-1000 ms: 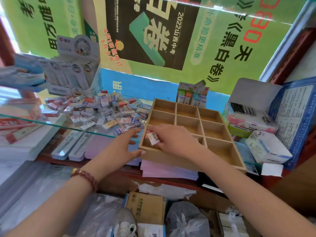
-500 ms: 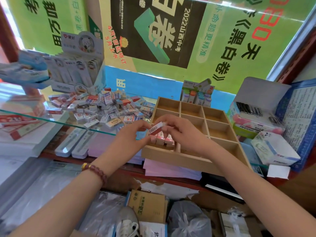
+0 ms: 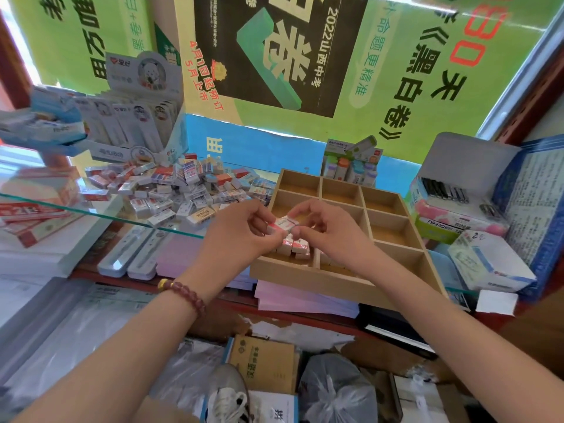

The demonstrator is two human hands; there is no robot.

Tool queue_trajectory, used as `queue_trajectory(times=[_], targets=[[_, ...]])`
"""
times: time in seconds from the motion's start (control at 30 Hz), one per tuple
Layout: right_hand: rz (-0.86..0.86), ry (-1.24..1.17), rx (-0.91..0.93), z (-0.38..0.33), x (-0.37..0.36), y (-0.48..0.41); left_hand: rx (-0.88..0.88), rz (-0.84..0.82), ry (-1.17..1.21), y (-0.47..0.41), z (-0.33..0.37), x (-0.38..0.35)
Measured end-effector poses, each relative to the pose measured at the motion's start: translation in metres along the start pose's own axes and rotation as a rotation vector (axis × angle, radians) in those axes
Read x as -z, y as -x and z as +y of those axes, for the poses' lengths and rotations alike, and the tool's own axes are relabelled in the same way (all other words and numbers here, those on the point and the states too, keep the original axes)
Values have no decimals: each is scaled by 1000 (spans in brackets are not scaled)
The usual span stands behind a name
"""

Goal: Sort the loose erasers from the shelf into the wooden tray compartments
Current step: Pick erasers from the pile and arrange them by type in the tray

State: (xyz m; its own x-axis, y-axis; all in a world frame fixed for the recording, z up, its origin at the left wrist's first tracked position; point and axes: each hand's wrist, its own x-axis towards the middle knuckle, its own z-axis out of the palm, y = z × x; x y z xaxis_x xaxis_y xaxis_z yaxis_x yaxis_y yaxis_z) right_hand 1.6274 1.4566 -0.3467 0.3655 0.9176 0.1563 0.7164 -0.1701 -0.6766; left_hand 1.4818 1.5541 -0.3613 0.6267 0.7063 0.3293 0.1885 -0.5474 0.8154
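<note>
One eraser [image 3: 283, 223] is held between both hands above the tray's near-left compartment.
The left hand [image 3: 241, 236] pinches its left end with curled thumb and fingers, and the right hand [image 3: 331, 232] pinches its right end; neither holds anything else. Directly below, a few standing erasers [image 3: 293, 247] part-fill the near-left compartment of the wooden tray [image 3: 335, 285]. The far compartments look bare, and the right forearm hides some of the near row. This looks like the placing step. Next, the eraser needs turning upright and lowering beside the others without toppling them. The pile of loose erasers [image 3: 171, 190] lies on the glass shelf [image 3: 91, 212], just left of the tray.
</note>
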Motion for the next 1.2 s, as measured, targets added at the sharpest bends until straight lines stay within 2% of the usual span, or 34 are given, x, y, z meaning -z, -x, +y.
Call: queue_trajectory(times=[0.17, 0.23, 0.3, 0.43, 0.5, 0.77, 0.87, 1.0, 1.2], targets=[[-197, -408, -319, -10, -8, -3, 37, -18, -110, 3, -4, -12], [-205, -436, -373, -9, -13, -6, 24, -81, -164, 1, -7, -14], [-183, -413, -398, -6, -19, -9, 35, -175, -224, -2, -10, -10], [-89, -203, -385, -2, -25, -17, 80, -332, -361, -6, -17, 4], [-103, -135, -377, -5, -26, -20, 64, -373, -388, -6, -18, 4], [-245, -132, -499, -24, -12, -34, 97, -391, -401, -12, -21, 0], [-239, -212, -509, -25, -8, -36, 98, -412, -420, -15, -22, 0], [-243, -152, -541, -24, -17, -32, 103, -422, -444, -18, -23, -1], [-394, -45, -473, -19, -14, -23, 109, -420, -391, -16, -25, 0]])
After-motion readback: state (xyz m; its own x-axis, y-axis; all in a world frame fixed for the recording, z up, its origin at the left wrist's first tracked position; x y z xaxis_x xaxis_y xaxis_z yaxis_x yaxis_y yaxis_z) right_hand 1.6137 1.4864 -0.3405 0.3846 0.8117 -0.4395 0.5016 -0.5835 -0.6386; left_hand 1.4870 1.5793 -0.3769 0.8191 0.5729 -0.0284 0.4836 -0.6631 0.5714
